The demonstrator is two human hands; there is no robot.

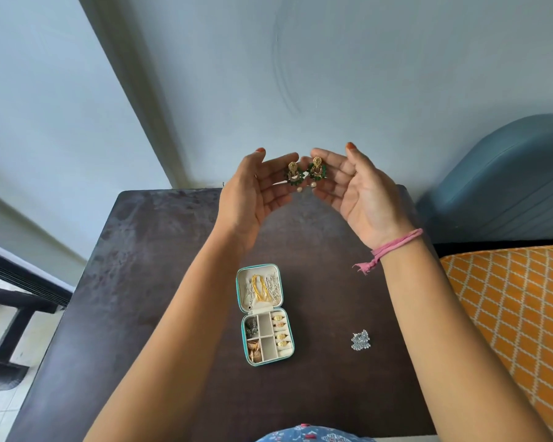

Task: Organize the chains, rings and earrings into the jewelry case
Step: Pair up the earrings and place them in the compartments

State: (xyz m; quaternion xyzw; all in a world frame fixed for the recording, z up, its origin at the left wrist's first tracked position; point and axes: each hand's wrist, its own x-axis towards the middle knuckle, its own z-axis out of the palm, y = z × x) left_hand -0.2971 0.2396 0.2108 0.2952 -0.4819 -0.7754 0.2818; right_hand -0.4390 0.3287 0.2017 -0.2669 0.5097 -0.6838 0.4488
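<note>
The jewelry case lies open on the dark table, lid flat on the far side and tray on the near side. Chains, gold and silver, lie in the lid; gold rings sit in the slots along the tray's right edge, and other small pieces fill its left compartments, while the middle compartments look bare. Well beyond the case, raised above the table's far edge, both hands hold up a matching pair of earrings with gold tops, green stones and a pale drop bead. The left hand has its fingers loosely bent, palm turned inward, with the left earring held at its fingertips; the right hand mirrors it, holding the right earring, the two nearly touching. A pink thread circles the right wrist. To the right of the case, well apart from it, silver earrings lie on the table. Both forearms pass on either side of the case without covering it. Farther right stands an orange patterned cushion and a blue chair back.
</note>
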